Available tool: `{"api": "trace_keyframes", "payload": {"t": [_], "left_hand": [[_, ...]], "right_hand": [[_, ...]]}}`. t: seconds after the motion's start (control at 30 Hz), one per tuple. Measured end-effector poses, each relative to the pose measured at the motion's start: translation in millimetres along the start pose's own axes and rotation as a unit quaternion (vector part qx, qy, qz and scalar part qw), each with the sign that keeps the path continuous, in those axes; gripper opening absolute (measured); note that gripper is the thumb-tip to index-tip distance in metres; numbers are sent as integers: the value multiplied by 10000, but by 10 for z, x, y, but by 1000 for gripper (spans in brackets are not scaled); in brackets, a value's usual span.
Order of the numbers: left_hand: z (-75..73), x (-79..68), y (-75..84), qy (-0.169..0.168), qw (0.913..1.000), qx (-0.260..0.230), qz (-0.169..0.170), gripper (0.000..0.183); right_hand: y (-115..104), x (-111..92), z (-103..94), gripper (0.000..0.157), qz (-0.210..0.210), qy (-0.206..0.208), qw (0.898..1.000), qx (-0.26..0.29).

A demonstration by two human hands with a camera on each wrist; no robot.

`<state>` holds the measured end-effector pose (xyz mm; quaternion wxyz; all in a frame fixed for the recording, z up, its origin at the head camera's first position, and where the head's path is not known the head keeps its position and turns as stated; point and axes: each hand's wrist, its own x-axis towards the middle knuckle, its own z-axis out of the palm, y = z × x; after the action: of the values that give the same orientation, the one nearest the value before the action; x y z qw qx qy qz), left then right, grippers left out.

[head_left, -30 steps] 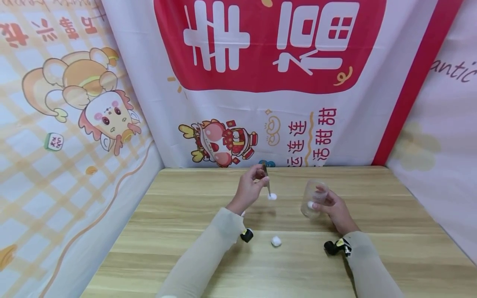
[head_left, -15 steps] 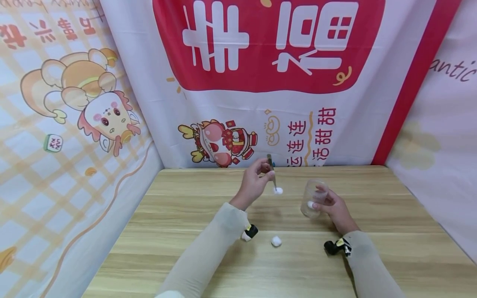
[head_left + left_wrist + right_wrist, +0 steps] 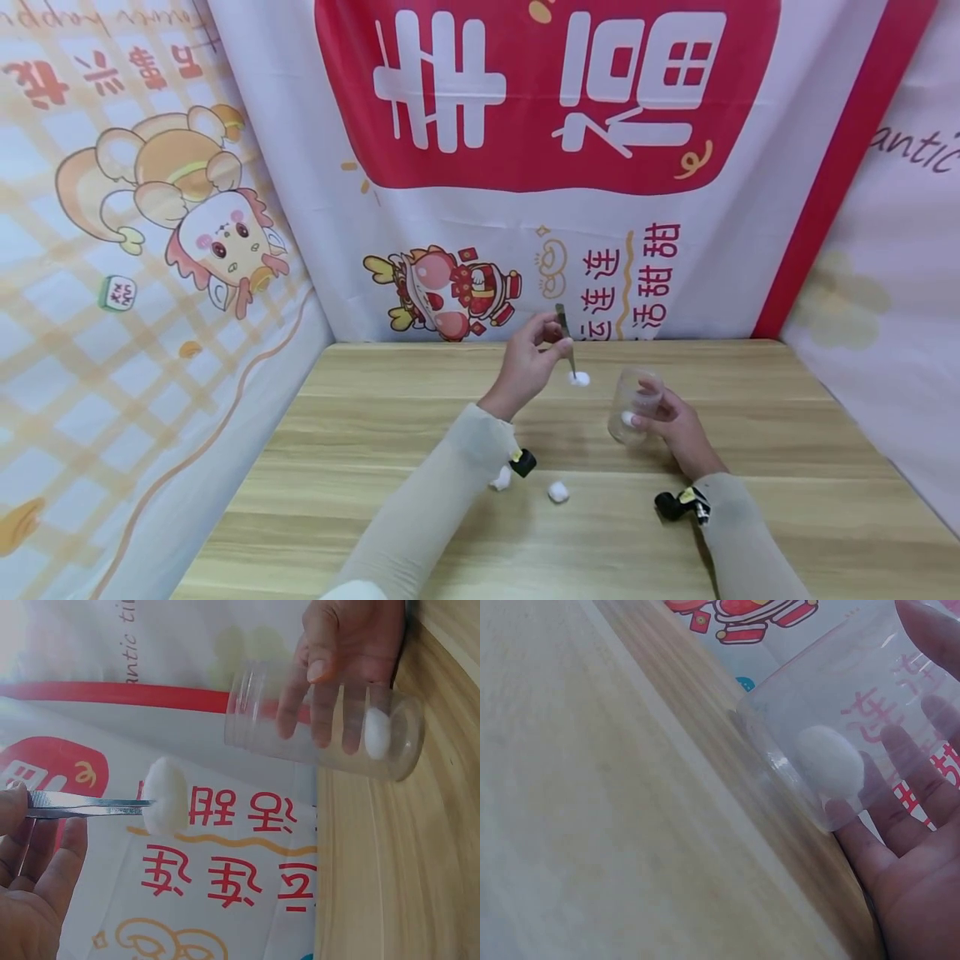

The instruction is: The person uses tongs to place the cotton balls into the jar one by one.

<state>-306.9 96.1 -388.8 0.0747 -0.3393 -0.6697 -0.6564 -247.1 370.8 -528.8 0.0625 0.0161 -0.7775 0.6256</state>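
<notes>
- At the near edge of the view, a left sleeve (image 3: 427, 508) and a right sleeve (image 3: 750, 533), both pale, reach in over a wooden table (image 3: 615, 546).
- On the right cuff sits a small black device (image 3: 667, 506); another black device (image 3: 522, 462) shows at the left cuff.
- Between the two forearms, a loose cotton ball (image 3: 558, 492) lies on the table; just beside the left sleeve lies a second loose ball (image 3: 501, 478), partly hidden by it.
- Farther in, the right hand (image 3: 681, 437) is wrapped round a clear jar (image 3: 630, 398), thumb on one side and fingers on the other. The jar leans a little, mouth up; whether its base touches the table, I cannot tell.
- Inside the jar, near its base, rests one white ball (image 3: 830, 761).
- Across from it, the left hand (image 3: 528, 367) pinches metal tweezers (image 3: 90, 804) between thumb and fingers. The tweezers point down, their tips together on a gripped cotton ball (image 3: 166, 796), which hangs near the jar but apart from it.
- Behind the table hangs a white cloth (image 3: 337, 242) with a red panel (image 3: 525, 171), large white characters and a cartoon figure (image 3: 446, 292).
</notes>
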Motion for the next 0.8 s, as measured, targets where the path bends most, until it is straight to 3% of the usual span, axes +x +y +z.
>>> {"api": "trace_keyframes", "payload": {"t": [0.23, 0.8], "left_hand": [[79, 72, 67, 33, 10000, 39, -16, 30], [189, 126, 160, -162, 9988, 250, 378, 30]], "right_hand": [[-17, 1, -5, 77, 93, 16, 9999, -86], [-14, 2, -21, 75, 88, 20, 9999, -98]]}}
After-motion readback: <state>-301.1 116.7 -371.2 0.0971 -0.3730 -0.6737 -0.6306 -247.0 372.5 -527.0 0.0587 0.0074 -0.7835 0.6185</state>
